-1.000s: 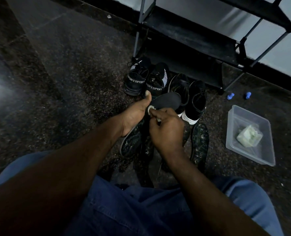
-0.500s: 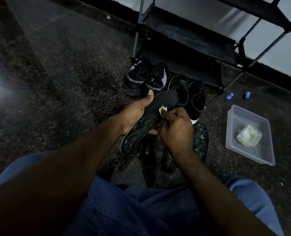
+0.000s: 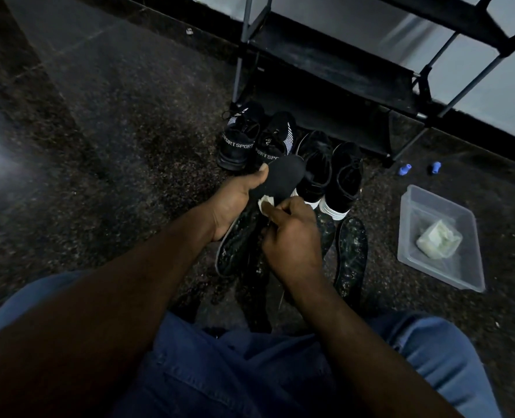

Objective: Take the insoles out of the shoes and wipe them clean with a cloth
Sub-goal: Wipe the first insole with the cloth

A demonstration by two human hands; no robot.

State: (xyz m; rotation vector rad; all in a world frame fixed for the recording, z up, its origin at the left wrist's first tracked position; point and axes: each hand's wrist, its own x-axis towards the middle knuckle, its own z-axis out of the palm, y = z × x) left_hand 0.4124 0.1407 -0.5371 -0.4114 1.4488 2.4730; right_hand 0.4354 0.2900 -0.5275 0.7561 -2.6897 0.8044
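Head view: a black rack (image 3: pixel 340 64) is seen against the wall, with the dark speckled floor (image 3: pixel 129 131) before it and a clear tray (image 3: pixel 410 206) at the right, in which a pale wad (image 3: pixel 437 239) lies. Four dark shoes (image 3: pixel 345 176) are lined up at the rack's foot. Nearer, loose insoles (image 3: pixel 351 254) are laid on the floor. One insole (image 3: pixel 283 173) is held above them, toe end towards the shoes. It is gripped by the left hand (image 3: pixel 232 203), the thumb laid over its upper face and the fingers curled beneath, mostly hidden. A small white cloth (image 3: pixel 265 203) is pinched in the curled fingers and thumb of the right hand (image 3: pixel 292 236) and pressed on the insole's middle. Wiping is judged to be the step in hand. It would be done well if the insole were braced firmly from below, so that it is not bent away under pressure. The cloth should be drawn in long strokes from toe to heel, with a fresh fold turned out once soiled. The insole is dark, thin and matte at the toe. Its lower part appears flecked with pale specks, and whether these are dirt or pattern cannot be told.
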